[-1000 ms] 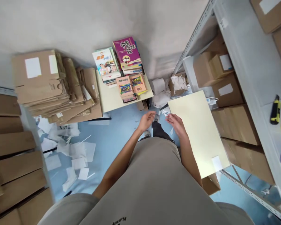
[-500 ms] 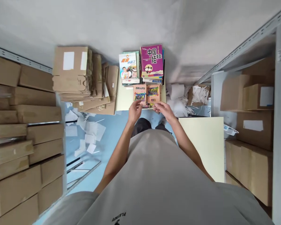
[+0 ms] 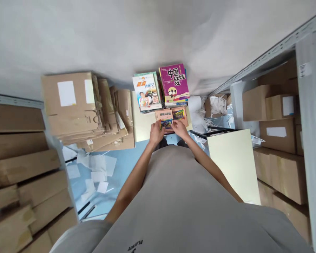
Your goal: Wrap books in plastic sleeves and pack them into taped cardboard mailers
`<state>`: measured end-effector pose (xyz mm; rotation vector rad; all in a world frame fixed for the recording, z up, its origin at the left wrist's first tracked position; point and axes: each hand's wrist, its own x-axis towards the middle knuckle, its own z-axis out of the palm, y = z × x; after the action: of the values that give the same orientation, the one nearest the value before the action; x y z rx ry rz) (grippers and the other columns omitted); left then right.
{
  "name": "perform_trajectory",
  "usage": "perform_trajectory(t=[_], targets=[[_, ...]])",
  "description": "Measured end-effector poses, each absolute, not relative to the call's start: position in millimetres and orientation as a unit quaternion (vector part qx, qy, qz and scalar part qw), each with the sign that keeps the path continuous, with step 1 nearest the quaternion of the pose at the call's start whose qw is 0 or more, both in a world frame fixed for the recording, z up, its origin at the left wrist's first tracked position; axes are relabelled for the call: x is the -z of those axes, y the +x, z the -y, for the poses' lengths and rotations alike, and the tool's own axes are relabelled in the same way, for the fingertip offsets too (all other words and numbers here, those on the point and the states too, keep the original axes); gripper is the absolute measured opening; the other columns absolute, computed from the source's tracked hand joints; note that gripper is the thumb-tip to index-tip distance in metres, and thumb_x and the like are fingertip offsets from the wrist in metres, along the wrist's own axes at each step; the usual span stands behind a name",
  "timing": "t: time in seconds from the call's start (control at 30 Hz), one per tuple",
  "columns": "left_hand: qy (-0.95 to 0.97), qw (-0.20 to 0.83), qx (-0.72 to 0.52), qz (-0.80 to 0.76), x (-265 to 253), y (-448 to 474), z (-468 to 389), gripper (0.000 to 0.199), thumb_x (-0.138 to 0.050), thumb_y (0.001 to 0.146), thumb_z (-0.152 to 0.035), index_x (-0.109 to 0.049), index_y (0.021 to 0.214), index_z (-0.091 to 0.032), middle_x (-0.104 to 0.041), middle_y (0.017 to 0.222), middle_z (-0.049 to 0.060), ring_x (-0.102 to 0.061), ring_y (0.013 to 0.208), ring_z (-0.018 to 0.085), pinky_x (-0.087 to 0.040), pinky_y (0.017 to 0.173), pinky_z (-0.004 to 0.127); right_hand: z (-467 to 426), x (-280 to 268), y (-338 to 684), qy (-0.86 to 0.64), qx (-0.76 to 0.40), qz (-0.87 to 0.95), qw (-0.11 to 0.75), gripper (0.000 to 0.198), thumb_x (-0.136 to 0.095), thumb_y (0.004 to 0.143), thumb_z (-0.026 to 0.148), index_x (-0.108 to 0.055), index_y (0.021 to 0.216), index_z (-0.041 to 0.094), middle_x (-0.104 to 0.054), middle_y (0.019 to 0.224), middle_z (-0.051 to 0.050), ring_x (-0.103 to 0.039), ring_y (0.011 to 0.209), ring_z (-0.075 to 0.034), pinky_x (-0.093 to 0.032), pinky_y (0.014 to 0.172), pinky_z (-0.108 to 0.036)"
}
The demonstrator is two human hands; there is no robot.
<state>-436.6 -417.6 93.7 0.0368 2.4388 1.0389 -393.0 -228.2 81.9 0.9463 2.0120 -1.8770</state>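
Left hand (image 3: 157, 132): now down at the near left corner of the left pink book (image 3: 165, 115); half a second ago it hung off the near edge of the stack. Fingers curled, thumb over the cover. Looks like contact; whether the book is pinched, cannot tell.
Right hand (image 3: 180, 129): moved in too, fingertips bunched at that book's right edge, in front of the right pink book (image 3: 181, 115). Little gap between fingers; firm hold or light touch, cannot tell.
White piece: pinched in the right hand a second ago, can't make it out now.
Left pink book: on the small pile at the near side of the cream table (image 3: 142, 131), between the hands. Lifted or lying flat, cannot tell.
Hand gap: narrower than half a second ago, hands now either side of one book. My read: reach is over, handling of this book has begun.
Far stacks: white-covered book (image 3: 147, 92) on top at left, purple book (image 3: 174, 81) on top at right. Neither hand on them.
Right side: cream board (image 3: 233, 165), well apart from both hands; right hand was beside it a second ago.
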Motion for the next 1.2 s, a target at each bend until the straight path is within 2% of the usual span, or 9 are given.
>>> perform_trajectory(t=[0.13, 0.23, 0.37, 0.53, 0.7, 0.83, 0.97, 1.07, 1.2], targets=[[0.055, 0.253, -0.414, -0.873, -89, -433, 428, 0.044, -0.073, 0.102, -0.028, -0.071, 0.145, -0.022, -0.077, 0.132, 0.018, -0.077, 0.135, 0.038, -0.067, 0.119, 0.055, 241, -89, -383, 0.38, 0.593, -0.706, 0.072, 0.013, -0.086, 0.089, 0.019, -0.081, 0.097, 0.029, -0.085, 0.112, -0.007, -0.077, 0.134, -0.033, -0.048, 0.14, -0.052], [0.053, 0.256, -0.439, -0.86, -83, -431, 426, 0.048, -0.07, 0.11, -0.039, -0.068, 0.154, -0.02, -0.078, 0.137, 0.02, -0.081, 0.127, 0.034, -0.07, 0.111, 0.05, 247, -93, -367, 0.431, 0.584, -0.687, 0.038, 0.017, -0.085, 0.089, 0.018, -0.082, 0.101, 0.029, -0.086, 0.113, -0.006, -0.08, 0.124, -0.033, -0.053, 0.136, -0.052], [0.115, 0.318, -0.458, -0.822, -79, -436, 410, 0.042, -0.058, 0.119, -0.05, -0.073, 0.143, -0.019, -0.081, 0.128, 0.018, -0.083, 0.115, 0.03, -0.071, 0.106, 0.046, 251, -99, -334, 0.501, 0.592, -0.63, -0.013, 0.015, -0.087, 0.089, 0.023, -0.084, 0.102, 0.029, -0.088, 0.107, -0.007, -0.082, 0.112, -0.032, -0.06, 0.127, -0.053], [0.234, 0.395, -0.45, -0.766, -92, -435, 371, 0.034, -0.059, 0.114, -0.036, -0.073, 0.139, -0.018, -0.083, 0.133, 0.018, -0.084, 0.118, 0.031, -0.069, 0.11, 0.048, 247, -114, -275, 0.554, 0.605, -0.561, -0.108, 0.025, -0.091, 0.085, 0.032, -0.083, 0.109, 0.029, -0.088, 0.102, -0.003, -0.08, 0.092, -0.025, -0.07, 0.11, -0.046], [0.308, 0.448, -0.451, -0.708, -125, -400, 319, 0.03, -0.063, 0.112, -0.036, -0.073, 0.136, -0.021, -0.085, 0.137, 0.016, -0.084, 0.124, 0.031, -0.07, 0.11, 0.046, 237, -135, -207, 0.578, 0.595, -0.505, -0.24, 0.03, -0.093, 0.083, 0.038, -0.083, 0.109, 0.027, -0.087, 0.1, -0.005, -0.079, 0.087, -0.025, -0.07, 0.092, -0.041], [0.356, 0.469, -0.461, -0.664, -150, -348, 270, 0.033, -0.068, 0.111, -0.049, -0.076, 0.128, -0.021, -0.088, 0.124, 0.013, -0.085, 0.115, 0.031, -0.07, 0.106, 0.044, 222, -150, -142, 0.577, 0.577, -0.475, -0.331, 0.041, -0.094, 0.083, 0.053, -0.081, 0.111, 0.026, -0.086, 0.099, -0.006, -0.081, 0.091, -0.025, -0.069, 0.088, -0.04], [0.399, 0.507, -0.465, -0.606, -169, -269, 204, 0.052, -0.082, 0.101, -0.07, -0.078, 0.12, -0.022, -0.088, 0.117, 0.012, -0.084, 0.106, 0.03, -0.069, 0.094, 0.039, 196, -164, -59, 0.585, 0.542, -0.45, -0.403, 0.051, -0.091, 0.086, 0.062, -0.078, 0.117, 0.024, -0.086, 0.103, -0.007, -0.081, 0.085, -0.024, -0.071, 0.08, -0.042], [0.441, 0.524, -0.461, -0.563, -187, -190, 145, 0.058, -0.085, 0.096, -0.075, -0.078, 0.116, -0.021, -0.088, 0.115, 0.012, -0.083, 0.102, 0.027, -0.067, 0.089, 0.036, 166, -181, 14, 0.605, 0.502, -0.423, -0.45, 0.052, -0.088, 0.088, 0.066, -0.078, 0.118, 0.024, -0.085, 0.103, -0.007, -0.08, 0.08, -0.024, -0.071, 0.076, -0.043], [0.487, 0.541, -0.463, -0.506, -216, -78, 75, 0.06, -0.086, 0.095, -0.077, -0.078, 0.113, -0.021, -0.088, 0.112, 0.013, -0.083, 0.1, 0.027, -0.068, 0.084, 0.035, 120, -215, 118, 0.631, 0.434, -0.407, -0.498, 0.054, -0.086, 0.091, 0.073, -0.076, 0.117, 0.026, -0.085, 0.102, -0.007, -0.078, 0.082, -0.024, -0.071, 0.079, -0.044]])
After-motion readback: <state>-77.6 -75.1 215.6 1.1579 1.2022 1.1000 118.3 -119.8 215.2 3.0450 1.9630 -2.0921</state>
